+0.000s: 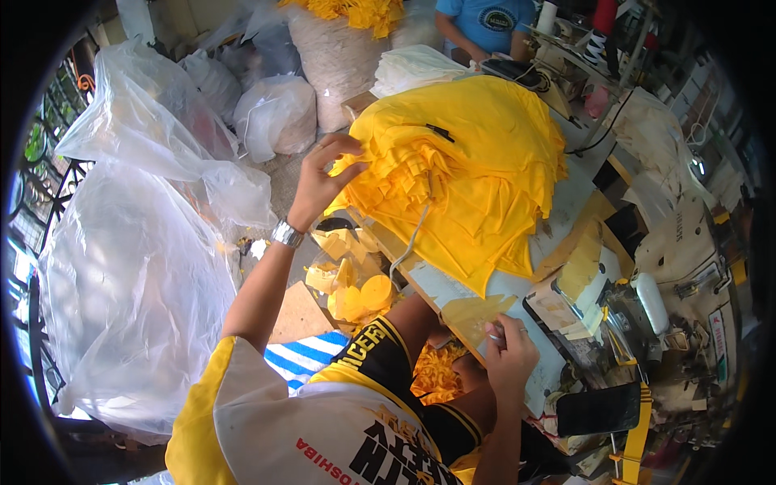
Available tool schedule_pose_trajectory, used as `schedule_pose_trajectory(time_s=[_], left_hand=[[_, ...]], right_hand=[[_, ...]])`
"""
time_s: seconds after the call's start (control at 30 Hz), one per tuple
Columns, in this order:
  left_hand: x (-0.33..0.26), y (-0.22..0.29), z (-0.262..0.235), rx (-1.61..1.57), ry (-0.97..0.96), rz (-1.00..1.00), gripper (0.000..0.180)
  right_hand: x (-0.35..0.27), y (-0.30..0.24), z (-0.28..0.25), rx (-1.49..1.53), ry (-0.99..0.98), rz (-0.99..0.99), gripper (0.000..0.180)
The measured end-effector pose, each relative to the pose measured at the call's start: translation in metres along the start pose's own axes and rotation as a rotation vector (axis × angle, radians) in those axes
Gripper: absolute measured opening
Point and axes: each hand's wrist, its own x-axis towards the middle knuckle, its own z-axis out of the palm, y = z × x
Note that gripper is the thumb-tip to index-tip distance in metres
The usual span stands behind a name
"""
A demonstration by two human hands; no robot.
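Observation:
A large heap of yellow fabric pieces (477, 162) lies over the table in front of me. At its left edge is my left hand (327, 171), thumb and fingers apart, fingertips by the gathered folds. Nearer to me, my right hand (512, 352) is closed above the table's front edge. A small pale thing shows at its fingertips, too small to name. Beside that hand, a thin yellow fabric scrap (475, 314) lies at the table edge. A small black object (439, 132) rests on top of the heap, and a grey cord (411, 241) hangs from its folds.
A sewing machine (647, 303) stands at the right, with a dark phone (598, 409) near it. Big clear plastic bags (133, 299) fill the left side. Yellow scraps (356, 295) lie below the table. Across the table sits a person in a blue shirt (485, 24).

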Motion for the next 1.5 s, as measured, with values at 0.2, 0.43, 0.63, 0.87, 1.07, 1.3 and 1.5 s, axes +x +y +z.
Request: schedule_pose_trajectory(time_s=[0.2,0.43,0.63,0.87,1.07,1.3,1.5], left_hand=[[0.078,0.001,-0.016,-0.624,0.139,-0.425,0.01],[0.123,0.031,-0.027,-0.536,0.045,-0.261,0.019],[0.15,0.032,-0.043,-0.333,0.079,-0.025,0.022],[0.123,0.173,-0.03,0.388,0.146,0.608,0.016],[-0.088,0.138,0.036,0.002,-0.297,0.714,0.012],[-0.227,0.08,0.076,-0.301,-0.259,-0.447,0.037],[-0.186,0.096,0.121,-1.155,-0.225,-0.878,0.047]], right_hand=[[0.002,-0.002,0.0,-0.048,-0.017,-0.04,0.019],[0.001,-0.002,-0.001,-0.077,-0.032,-0.053,0.022],[0.002,0.0,0.006,-0.121,-0.027,-0.094,0.02],[0.002,-0.005,0.0,-0.145,-0.011,-0.103,0.016],[0.003,-0.01,-0.013,0.009,-0.202,0.093,0.035],[0.001,-0.048,-0.045,0.062,-0.36,0.167,0.038],[-0.007,-0.058,-0.036,0.394,-0.547,0.151,0.026]])
